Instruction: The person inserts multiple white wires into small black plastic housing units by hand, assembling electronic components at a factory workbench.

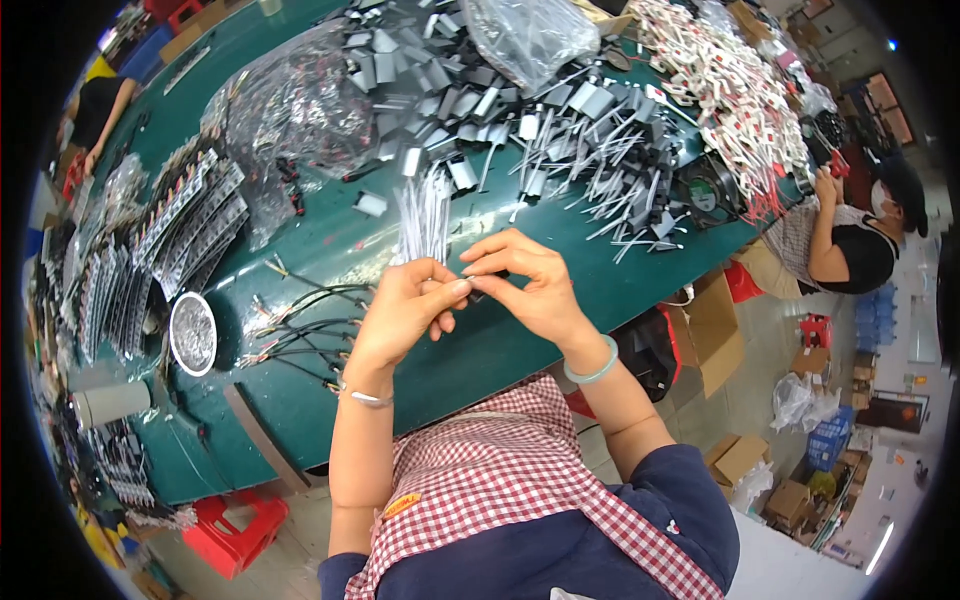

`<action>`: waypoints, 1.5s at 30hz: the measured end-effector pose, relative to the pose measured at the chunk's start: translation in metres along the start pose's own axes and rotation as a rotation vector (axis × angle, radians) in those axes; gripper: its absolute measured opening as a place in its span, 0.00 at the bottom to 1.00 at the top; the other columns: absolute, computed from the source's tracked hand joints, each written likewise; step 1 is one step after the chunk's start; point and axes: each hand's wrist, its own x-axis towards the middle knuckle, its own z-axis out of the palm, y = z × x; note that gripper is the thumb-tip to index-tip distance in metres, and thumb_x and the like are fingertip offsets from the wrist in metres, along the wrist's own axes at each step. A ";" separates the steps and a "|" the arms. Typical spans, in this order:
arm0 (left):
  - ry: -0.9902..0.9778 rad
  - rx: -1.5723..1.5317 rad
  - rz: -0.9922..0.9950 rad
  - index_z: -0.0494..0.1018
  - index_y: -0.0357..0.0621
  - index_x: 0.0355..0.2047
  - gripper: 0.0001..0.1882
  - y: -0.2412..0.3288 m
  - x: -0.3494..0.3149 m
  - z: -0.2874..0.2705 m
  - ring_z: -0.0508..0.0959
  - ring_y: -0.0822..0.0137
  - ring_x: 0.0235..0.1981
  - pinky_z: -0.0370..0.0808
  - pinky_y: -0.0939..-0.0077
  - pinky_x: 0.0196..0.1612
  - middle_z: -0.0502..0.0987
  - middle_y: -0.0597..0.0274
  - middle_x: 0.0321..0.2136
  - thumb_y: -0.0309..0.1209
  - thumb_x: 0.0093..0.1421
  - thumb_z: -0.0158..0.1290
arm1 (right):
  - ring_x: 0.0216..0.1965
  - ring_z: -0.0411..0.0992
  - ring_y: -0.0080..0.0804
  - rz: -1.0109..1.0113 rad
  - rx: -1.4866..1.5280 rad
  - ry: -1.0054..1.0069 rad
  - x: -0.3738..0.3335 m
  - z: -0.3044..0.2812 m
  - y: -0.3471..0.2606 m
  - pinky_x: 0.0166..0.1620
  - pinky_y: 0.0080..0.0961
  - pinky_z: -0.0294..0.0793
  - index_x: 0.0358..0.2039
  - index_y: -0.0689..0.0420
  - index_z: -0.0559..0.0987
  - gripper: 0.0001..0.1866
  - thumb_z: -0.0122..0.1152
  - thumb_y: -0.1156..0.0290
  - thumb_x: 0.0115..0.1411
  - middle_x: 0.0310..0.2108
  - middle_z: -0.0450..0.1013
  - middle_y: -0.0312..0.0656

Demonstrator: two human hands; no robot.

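Note:
My left hand (408,308) and my right hand (530,285) meet above the near part of the green table (330,225). Thumb and fingers of both are pinched together at one small spot. What they hold is mostly hidden; a bit of something dark shows below the right fingertips. Just beyond the left hand lies a bundle of thin white cable ties (424,215). Black cables with stripped, coloured wire ends (300,320) are spread on the table to the left of that hand.
Grey-black plastic housings (470,90) are heaped at the back, some with white ties (600,165). White connectors with red wires (735,100) pile up at right. A round silvery dish (193,333) and stacked strips (195,220) stand left. A co-worker (850,240) sits far right.

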 end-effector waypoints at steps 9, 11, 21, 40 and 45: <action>-0.092 -0.032 0.024 0.75 0.36 0.32 0.12 0.000 0.011 0.010 0.76 0.75 0.22 0.73 0.82 0.24 0.76 0.64 0.23 0.34 0.59 0.58 | 0.42 0.73 0.31 0.014 -0.001 0.151 -0.019 -0.002 0.002 0.45 0.24 0.71 0.30 0.62 0.79 0.06 0.64 0.83 0.51 0.40 0.75 0.43; -0.045 -0.059 0.030 0.75 0.36 0.29 0.11 -0.001 0.013 0.018 0.75 0.75 0.21 0.72 0.83 0.23 0.76 0.65 0.21 0.34 0.58 0.59 | 0.40 0.74 0.31 0.002 -0.009 0.202 -0.022 -0.001 0.001 0.43 0.24 0.73 0.30 0.61 0.79 0.05 0.64 0.82 0.51 0.39 0.75 0.42; 0.178 0.129 0.084 0.76 0.35 0.27 0.09 -0.005 0.022 0.018 0.73 0.77 0.19 0.70 0.81 0.25 0.75 0.67 0.19 0.31 0.56 0.56 | 0.36 0.74 0.28 0.156 0.155 0.750 -0.049 -0.019 -0.010 0.41 0.20 0.72 0.35 0.64 0.71 0.02 0.51 0.81 0.62 0.43 0.72 0.49; 0.651 1.078 0.153 0.70 0.39 0.31 0.10 -0.038 0.057 -0.009 0.78 0.45 0.29 0.72 0.54 0.32 0.78 0.46 0.26 0.33 0.56 0.55 | 0.42 0.71 0.42 0.116 -0.918 0.035 -0.044 -0.056 0.024 0.44 0.32 0.72 0.34 0.61 0.73 0.10 0.64 0.79 0.50 0.41 0.74 0.43; 0.639 1.031 0.081 0.70 0.38 0.30 0.11 -0.036 0.059 -0.014 0.78 0.43 0.28 0.73 0.52 0.33 0.78 0.44 0.24 0.33 0.56 0.56 | 0.39 0.71 0.44 -0.042 -0.824 0.143 -0.004 -0.038 0.028 0.41 0.34 0.72 0.34 0.60 0.74 0.10 0.63 0.78 0.51 0.38 0.74 0.43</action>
